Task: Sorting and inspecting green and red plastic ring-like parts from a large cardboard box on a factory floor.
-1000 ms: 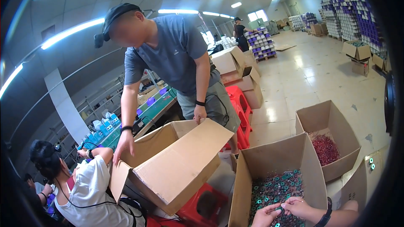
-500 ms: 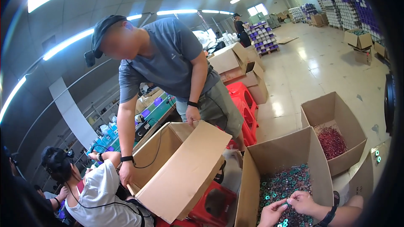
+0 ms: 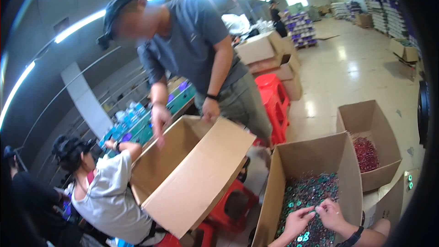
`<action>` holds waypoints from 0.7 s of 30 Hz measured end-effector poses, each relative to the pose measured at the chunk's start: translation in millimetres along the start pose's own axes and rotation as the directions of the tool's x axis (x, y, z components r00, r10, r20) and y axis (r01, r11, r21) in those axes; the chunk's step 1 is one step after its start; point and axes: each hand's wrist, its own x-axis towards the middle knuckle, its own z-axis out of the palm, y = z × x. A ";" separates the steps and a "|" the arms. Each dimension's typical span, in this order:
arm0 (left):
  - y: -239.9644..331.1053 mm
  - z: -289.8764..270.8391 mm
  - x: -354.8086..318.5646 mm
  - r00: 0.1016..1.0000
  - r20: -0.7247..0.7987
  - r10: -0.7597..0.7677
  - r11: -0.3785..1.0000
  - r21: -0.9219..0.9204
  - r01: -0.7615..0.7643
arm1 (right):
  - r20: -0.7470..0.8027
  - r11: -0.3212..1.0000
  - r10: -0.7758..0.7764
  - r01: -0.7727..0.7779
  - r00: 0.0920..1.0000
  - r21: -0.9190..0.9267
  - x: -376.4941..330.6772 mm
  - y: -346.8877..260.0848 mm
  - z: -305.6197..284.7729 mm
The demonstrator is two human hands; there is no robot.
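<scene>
Fingertips first: the left hand and the right hand meet tip to tip, thumbs and forefingers pinching a small green piece, its detail too tiny to make out. It's up over the heap of small green and dark parts, right of the heap's middle, inside a cardboard box. And the right forearm crosses that box's right wall! Just past the far right corner, a second carton holds red bits on its bottom. Over to the left, a co-worker in a grey T-shirt grips the far edge of a large tilted carton, the other hand blurred by its left edge, red stool underneath.
</scene>
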 end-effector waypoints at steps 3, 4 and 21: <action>14.8 3.9 0.2 0.982 -0.089 0.165 0.986 0.017 -0.165 | 0.152 0.915 0.287 -0.318 0.946 0.248 2.6 1.7 -4.8; 15.3 1.7 1.0 0.985 -0.096 0.142 0.989 -0.018 -0.145 | 0.165 0.921 0.284 -0.317 0.945 0.227 5.2 0.7 -4.8; 39.9 -0.2 -23.8 0.993 -0.104 0.062 0.998 0.029 -0.059 | 0.241 0.980 0.120 -0.154 0.963 0.129 -2.6 -1.2 -1.0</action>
